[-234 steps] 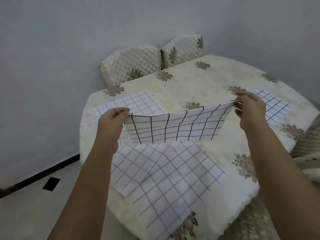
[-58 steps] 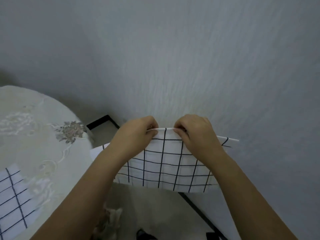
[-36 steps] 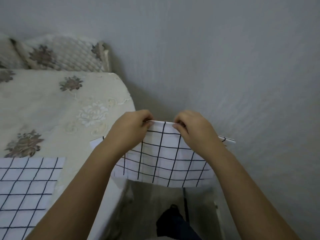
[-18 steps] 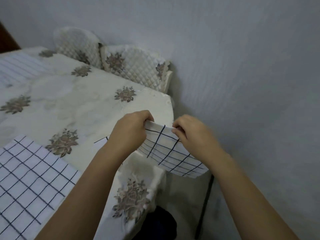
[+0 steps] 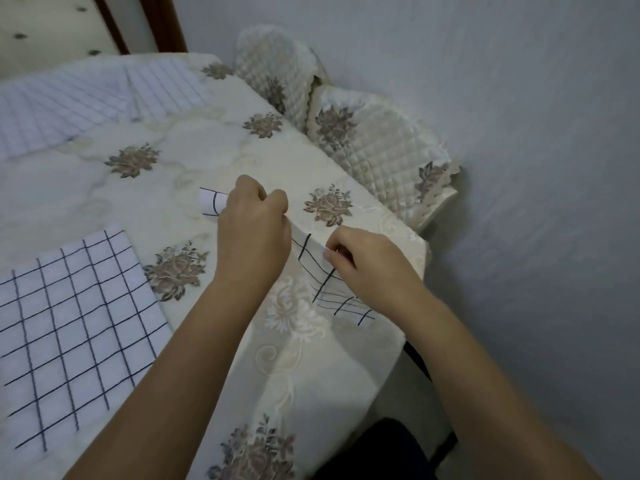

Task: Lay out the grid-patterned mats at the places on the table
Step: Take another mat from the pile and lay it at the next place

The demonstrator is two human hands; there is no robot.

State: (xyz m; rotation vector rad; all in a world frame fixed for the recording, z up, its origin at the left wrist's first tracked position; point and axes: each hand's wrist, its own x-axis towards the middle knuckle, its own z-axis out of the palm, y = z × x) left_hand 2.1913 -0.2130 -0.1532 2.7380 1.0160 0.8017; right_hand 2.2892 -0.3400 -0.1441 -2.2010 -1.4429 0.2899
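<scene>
Both hands pinch the top edge of a white mat with a black grid (image 5: 323,275), held low over the table's right side. My left hand (image 5: 254,233) covers its middle, and one corner of it pokes out to the left of that hand. My right hand (image 5: 367,265) grips the edge further right, and the mat droops below it toward the cloth. A second grid mat (image 5: 69,327) lies flat at the near left. Overlapping grid mats (image 5: 90,98) lie at the far left of the table.
The table (image 5: 173,188) wears a cream cloth with brown flower prints. Two quilted chair backs (image 5: 374,140) stand against its far right edge, close to the grey wall. A dark wooden frame rises at the top left. Something dark sits below the near table edge.
I have carried the mat from beside the wall over to the table's right side. It now hangs above the cloth instead of off the edge, and my hands have spread slightly.
</scene>
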